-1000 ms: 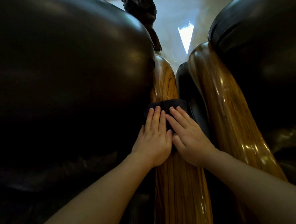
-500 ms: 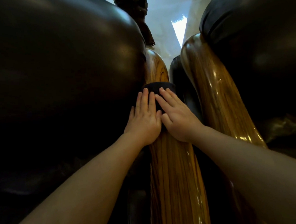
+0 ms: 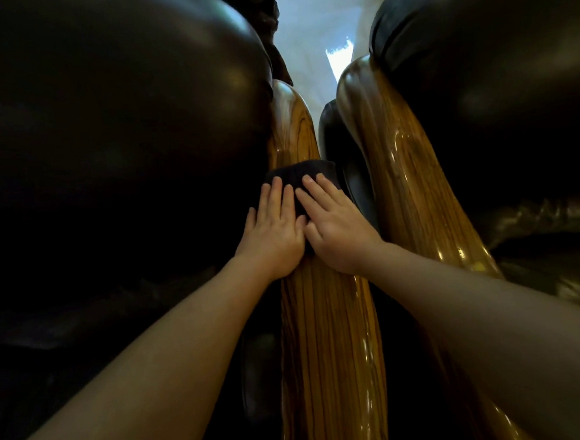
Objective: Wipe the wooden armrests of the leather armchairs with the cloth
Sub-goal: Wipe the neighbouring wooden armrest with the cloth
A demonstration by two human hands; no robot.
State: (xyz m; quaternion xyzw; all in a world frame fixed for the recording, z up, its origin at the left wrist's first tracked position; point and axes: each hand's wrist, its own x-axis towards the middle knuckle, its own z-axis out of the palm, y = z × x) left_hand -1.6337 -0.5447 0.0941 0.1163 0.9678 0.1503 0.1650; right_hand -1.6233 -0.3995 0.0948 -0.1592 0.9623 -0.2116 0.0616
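A glossy striped wooden armrest (image 3: 327,337) runs up the middle, belonging to the dark leather armchair (image 3: 105,147) on the left. A black cloth (image 3: 299,171) lies draped across this armrest about halfway up. My left hand (image 3: 272,231) and my right hand (image 3: 337,230) rest side by side, flat on the cloth, fingers together and pressing it onto the wood. Only the cloth's far edge shows past my fingertips. A second wooden armrest (image 3: 409,177) of the right armchair (image 3: 494,68) runs parallel on the right.
A narrow dark gap with a leather side panel (image 3: 343,168) separates the two armrests. A dark carved wooden post (image 3: 260,12) rises behind the left chair. Pale shiny floor (image 3: 316,22) shows far ahead between the chairs.
Both hands with the cloth slid forward along the left armrest, then came back slightly toward me in the latest frame. The hands stay flat on the cloth throughout.
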